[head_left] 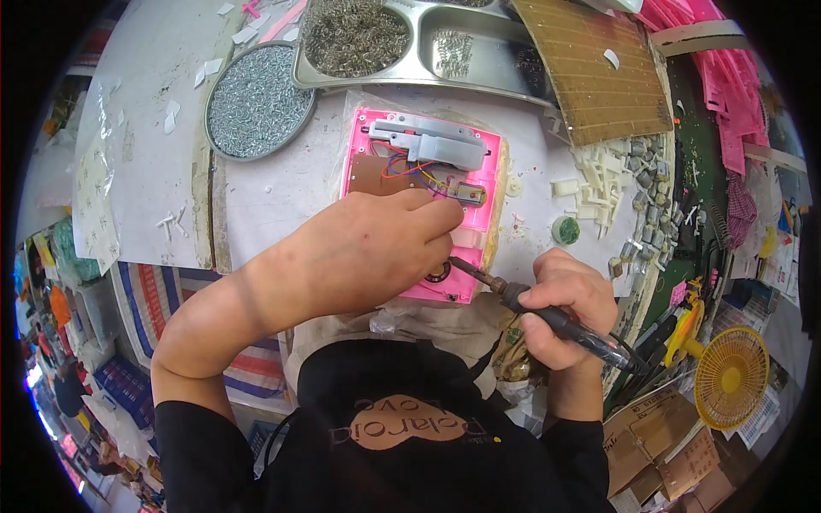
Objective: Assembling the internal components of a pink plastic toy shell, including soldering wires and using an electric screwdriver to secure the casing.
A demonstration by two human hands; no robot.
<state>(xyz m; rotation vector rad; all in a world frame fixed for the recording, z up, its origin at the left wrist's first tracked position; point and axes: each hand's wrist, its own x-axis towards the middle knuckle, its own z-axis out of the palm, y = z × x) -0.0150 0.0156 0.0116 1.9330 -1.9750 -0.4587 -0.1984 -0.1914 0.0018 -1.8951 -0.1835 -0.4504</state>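
Note:
A pink plastic casing lies on the bench in front of me. Across its far end runs a grey plastic mechanism, with red, blue and yellow wires leading to a small metal motor and a brown board. My left hand rests over the casing's middle, fingers curled together; their tips and whatever they pinch are hidden. From the right, my right hand grips the black handle of a soldering iron. Its metal tip points at the near part of the casing, beside a round black part.
Beyond the casing stand a round tray of screws and a metal tray of springs. Brown cardboard covers its right end. White plastic parts, metal motors and a green-filled pot lie right. A yellow fan stands lower right.

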